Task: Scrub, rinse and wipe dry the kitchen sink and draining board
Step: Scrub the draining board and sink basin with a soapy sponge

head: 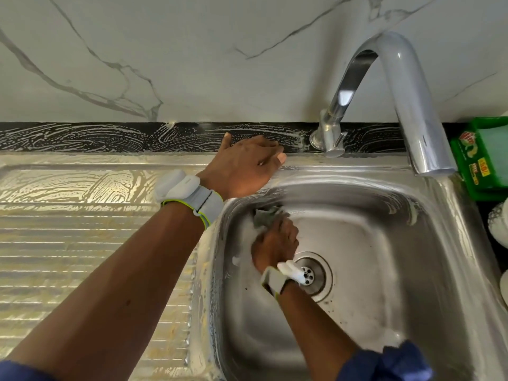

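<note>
- Gripping one grey-green scrub pad [268, 215], the right hand [275, 243] has its fingers curled round it and holds it against the back-left wall of the sink [384, 215], low in the basin; pad and fingers are blurred.
- One left hand [247, 163] lies palm down on the sink's back rim, fingers straight and apart, holding nothing; its fingertips reach the black counter strip [110, 137].
- Two grey-and-white bands: one wristband [189, 196] on the left wrist, a second wristband [277, 279] on the right.
- Two blue cuffs at the bottom edge: one sleeve [390, 361] on the right arm, another sleeve [16, 371] on the left.
- One round drain [313, 276] sits in the basin floor, just right of the right wrist, with dark specks around it.
- One draining board [82, 229] joins the basin on its left; it is ribbed and streaked with suds.
- One curved chrome tap [384, 92] stands on the counter strip behind the basin, its spout over the basin's right side.
- One green soap tub [483, 160] sits on the right, beside the sink.
- Sink and board are shiny steel; the counter strip behind them carries white swirls of foam.
- Behind it rises a pale marble wall [192, 50] with grey veins.
</note>
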`<action>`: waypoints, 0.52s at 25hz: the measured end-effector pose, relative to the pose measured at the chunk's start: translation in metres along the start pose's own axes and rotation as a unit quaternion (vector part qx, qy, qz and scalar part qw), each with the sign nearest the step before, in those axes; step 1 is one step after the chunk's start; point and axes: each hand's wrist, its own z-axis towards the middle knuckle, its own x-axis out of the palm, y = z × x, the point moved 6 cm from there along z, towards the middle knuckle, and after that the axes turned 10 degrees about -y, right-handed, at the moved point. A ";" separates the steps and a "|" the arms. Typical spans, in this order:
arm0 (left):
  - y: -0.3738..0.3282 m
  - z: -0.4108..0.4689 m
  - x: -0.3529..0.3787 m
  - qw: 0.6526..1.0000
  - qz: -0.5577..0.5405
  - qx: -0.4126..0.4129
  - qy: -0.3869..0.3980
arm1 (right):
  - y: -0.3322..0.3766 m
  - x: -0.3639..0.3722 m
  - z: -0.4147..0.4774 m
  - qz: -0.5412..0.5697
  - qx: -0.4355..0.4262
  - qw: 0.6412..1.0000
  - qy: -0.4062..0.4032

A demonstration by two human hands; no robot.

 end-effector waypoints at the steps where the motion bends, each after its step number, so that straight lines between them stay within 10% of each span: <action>1: 0.000 0.000 0.001 1.000 -0.002 0.003 -0.002 | 0.008 -0.002 0.006 0.098 0.129 0.986 0.031; 3: -0.001 0.000 0.005 1.000 -0.010 0.008 -0.008 | 0.034 0.000 0.008 0.252 0.259 0.930 0.065; 5: -0.003 0.002 0.003 1.000 -0.019 0.008 -0.010 | 0.050 0.004 -0.025 0.305 0.205 0.922 0.120; 9: -0.001 0.003 0.002 1.000 -0.011 0.015 -0.009 | 0.024 -0.009 -0.109 0.135 -0.320 0.897 0.275; 13: -0.005 0.001 0.003 1.000 -0.003 0.016 -0.012 | -0.034 0.008 -0.116 -0.115 -0.624 0.750 0.187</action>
